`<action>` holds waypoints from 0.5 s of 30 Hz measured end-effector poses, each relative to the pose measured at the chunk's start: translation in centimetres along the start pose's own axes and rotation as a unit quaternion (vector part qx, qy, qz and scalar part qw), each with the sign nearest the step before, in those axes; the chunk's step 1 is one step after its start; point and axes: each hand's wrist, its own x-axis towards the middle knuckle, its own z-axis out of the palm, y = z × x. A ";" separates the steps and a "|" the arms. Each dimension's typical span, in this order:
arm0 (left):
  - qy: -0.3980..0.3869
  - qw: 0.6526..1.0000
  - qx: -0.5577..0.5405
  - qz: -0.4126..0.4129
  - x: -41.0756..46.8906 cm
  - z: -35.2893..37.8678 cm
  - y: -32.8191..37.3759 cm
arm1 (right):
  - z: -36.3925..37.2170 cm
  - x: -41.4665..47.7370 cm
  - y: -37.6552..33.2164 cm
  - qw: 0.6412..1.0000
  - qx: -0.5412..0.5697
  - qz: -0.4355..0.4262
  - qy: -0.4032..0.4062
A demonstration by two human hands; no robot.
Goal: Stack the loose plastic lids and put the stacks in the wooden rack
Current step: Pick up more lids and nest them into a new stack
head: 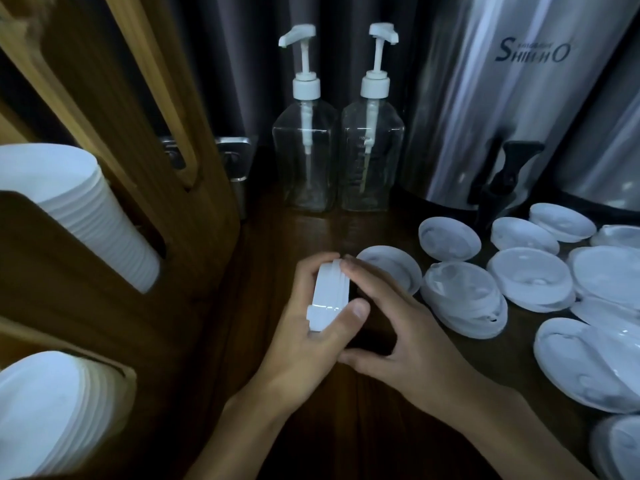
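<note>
- The counter (311, 233) was dark, grained wood, and a dark pleated curtain (242, 64) hung behind it.
- Against the curtain stood two clear, square pump bottles (306, 157) with white plastic pumps, side by side.
- To the right stood a brushed steel urn (485, 116) with a black tap (502, 174).
- The wooden rack (86, 271) rose at the left, its slots holding two rows of white lids (86, 209).
- Loose lids (533, 282), round, thin and translucent white, lay scattered and overlapping on the counter's right side.
- The left hand (304, 344) grasped a small stack of lids (329, 299) on edge, fingers curled over its top and thumb on its face, just beside the rack.
- The right hand (408, 337) lay released, its straight fingers touching the stack's top.
</note>
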 end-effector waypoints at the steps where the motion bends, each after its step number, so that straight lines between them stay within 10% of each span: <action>1: 0.007 1.000 0.000 -0.006 0.0 0.1 -0.2 | -0.1 0.1 -0.1 1.000 -0.009 0.011 -0.012; 7: 0.063 0.997 0.026 -0.038 0.7 -0.2 -1.0 | -2.4 0.0 0.5 0.928 -0.360 0.077 0.055; 15: 0.098 0.994 0.012 -0.047 1.5 -1.7 -1.7 | -2.6 0.0 0.5 0.929 -0.356 0.095 0.035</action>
